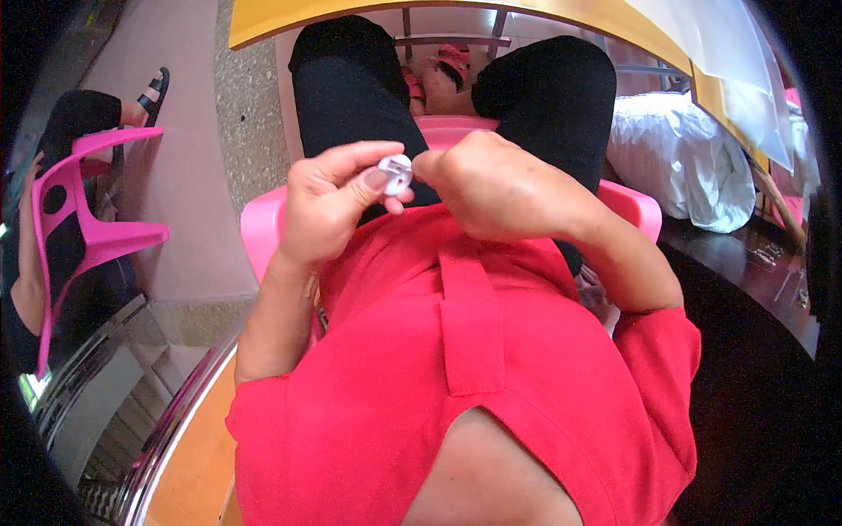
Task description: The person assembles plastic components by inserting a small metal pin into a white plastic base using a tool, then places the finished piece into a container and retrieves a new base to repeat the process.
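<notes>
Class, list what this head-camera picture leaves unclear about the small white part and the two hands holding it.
- Small white part: too small to identify; the left hand's thumb covers its lower edge.
- Right hand: its fingertips are curled away behind the knuckles, so its grip on the part is hidden.
- Pink chair: mostly hidden by the red shirt.

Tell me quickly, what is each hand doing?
Left hand: holding a small white round part.
Right hand: closed, fingertips at the same part.
</notes>
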A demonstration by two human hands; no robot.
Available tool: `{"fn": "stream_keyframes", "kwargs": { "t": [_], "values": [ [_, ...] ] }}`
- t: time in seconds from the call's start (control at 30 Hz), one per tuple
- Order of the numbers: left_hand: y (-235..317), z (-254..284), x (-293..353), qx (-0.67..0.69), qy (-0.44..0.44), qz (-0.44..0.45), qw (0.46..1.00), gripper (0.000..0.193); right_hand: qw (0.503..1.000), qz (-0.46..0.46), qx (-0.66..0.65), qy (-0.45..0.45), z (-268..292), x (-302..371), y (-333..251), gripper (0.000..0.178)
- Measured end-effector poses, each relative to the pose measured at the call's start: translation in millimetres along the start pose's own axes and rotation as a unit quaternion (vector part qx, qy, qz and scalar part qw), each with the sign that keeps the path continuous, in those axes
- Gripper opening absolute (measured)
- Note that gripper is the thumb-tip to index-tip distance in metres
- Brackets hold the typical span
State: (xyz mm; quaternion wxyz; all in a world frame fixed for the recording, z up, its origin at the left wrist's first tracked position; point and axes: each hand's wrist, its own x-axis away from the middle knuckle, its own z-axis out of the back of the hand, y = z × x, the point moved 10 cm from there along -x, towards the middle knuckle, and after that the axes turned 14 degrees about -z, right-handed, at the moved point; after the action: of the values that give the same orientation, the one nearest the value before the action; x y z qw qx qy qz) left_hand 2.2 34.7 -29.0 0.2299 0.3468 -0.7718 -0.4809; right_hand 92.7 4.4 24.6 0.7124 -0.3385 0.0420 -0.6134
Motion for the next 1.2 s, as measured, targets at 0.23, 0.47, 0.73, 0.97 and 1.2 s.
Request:
{"fn": "stream_keyframes", "kwargs": {
  "t": [0.23,0.47,0.73,0.97,1.2],
  "values": [
    [8,12,-10,0.058,0.042,-0.032,0.997,0.034,0.846,-0.176,-0.485,-0.136,-27,1,22,0.021],
    [12,7,-11,0.083,0.056,-0.04,0.994,0.028,0.829,-0.174,-0.514,-0.137,-35,-3,26,0.022],
    [6,11,-9,0.091,0.079,-0.03,0.992,0.028,0.833,-0.157,-0.511,-0.143,-36,-7,26,0.02],
    [8,8,-9,0.075,0.069,-0.049,0.994,0.028,0.887,-0.113,-0.44,-0.082,-25,-7,19,0.018],
    [11,6,-3,-0.022,0.058,-0.062,0.996,0.025,0.977,-0.03,-0.212,0.017,-6,-3,7,0.012]
  ]
}}
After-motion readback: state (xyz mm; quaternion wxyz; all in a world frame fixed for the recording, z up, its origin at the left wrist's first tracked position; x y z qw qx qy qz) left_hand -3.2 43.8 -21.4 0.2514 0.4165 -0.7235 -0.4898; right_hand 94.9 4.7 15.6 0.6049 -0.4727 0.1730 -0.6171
